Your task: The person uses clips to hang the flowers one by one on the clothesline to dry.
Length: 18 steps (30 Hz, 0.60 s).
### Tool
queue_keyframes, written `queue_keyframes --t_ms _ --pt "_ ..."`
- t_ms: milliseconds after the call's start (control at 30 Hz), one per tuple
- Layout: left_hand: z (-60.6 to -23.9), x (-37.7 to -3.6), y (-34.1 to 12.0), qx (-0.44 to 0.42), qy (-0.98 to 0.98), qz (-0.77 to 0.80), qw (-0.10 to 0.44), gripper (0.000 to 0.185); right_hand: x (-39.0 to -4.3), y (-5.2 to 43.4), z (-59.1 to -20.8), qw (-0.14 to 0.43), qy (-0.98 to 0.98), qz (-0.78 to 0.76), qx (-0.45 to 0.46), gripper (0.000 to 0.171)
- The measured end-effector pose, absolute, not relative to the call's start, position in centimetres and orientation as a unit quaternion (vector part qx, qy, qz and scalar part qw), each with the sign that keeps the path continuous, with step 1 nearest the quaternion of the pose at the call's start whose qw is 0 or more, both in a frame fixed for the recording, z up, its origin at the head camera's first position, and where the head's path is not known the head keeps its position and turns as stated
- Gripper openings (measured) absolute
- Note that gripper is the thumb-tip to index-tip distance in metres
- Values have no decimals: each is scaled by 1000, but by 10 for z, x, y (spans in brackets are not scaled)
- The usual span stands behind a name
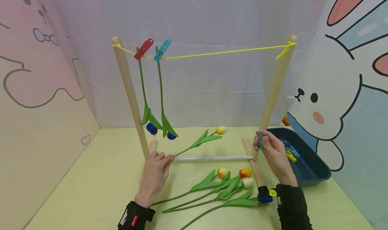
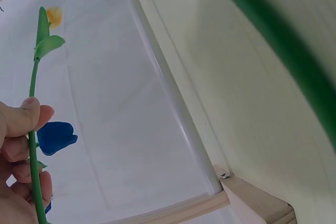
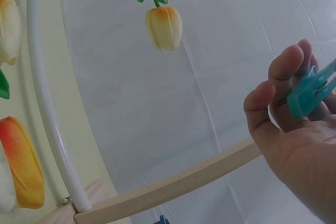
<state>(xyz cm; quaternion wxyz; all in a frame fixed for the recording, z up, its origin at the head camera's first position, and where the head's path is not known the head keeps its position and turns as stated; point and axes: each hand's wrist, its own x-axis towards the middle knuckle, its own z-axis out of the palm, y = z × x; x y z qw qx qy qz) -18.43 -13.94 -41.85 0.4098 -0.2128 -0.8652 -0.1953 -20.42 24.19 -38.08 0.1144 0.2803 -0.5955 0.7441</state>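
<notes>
My left hand (image 1: pixel 154 172) pinches the green stem of a yellow tulip (image 1: pixel 197 144), whose bloom points to the right. In the left wrist view the stem (image 2: pixel 34 150) runs between thumb and fingers. My right hand (image 1: pixel 276 154) holds a blue clothespin (image 1: pixel 261 141) by the right post; the right wrist view shows the clothespin (image 3: pixel 310 93) among the fingers. On the yellow string (image 1: pixel 212 53), a red clothespin (image 1: pixel 143 49) and a teal clothespin (image 1: pixel 162 50) each hold a blue tulip (image 1: pixel 152 128) upside down.
Several tulips (image 1: pixel 212 193) in white, yellow, orange and blue lie on the table in front. The string spans two wooden posts (image 1: pixel 128 88), joined low down by a white bar (image 1: pixel 212 158). A dark blue bin (image 1: pixel 315 162) at right holds yellow and blue clothespins (image 1: pixel 291 153).
</notes>
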Motion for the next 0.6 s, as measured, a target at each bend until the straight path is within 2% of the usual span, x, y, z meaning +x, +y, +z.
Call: queue_keyframes --t_ms 233,400,433,500,600 --pt "-419 -183 -141 -206 -872 -130 425 5 -204 242 -380 114 -599 743 276 30" --pt "-419 -183 -140 -195 -869 -122 437 40 -204 242 -380 114 -598 744 276 30" --pt "-418 -183 -140 -190 -868 -125 441 41 -204 242 -380 114 -598 744 276 30" --pt "-417 -182 -139 -178 -867 -132 447 35 -204 243 -380 114 -599 744 275 30" --pt "-415 -182 -139 -166 -863 -142 455 11 -204 243 -380 114 -598 744 274 30"
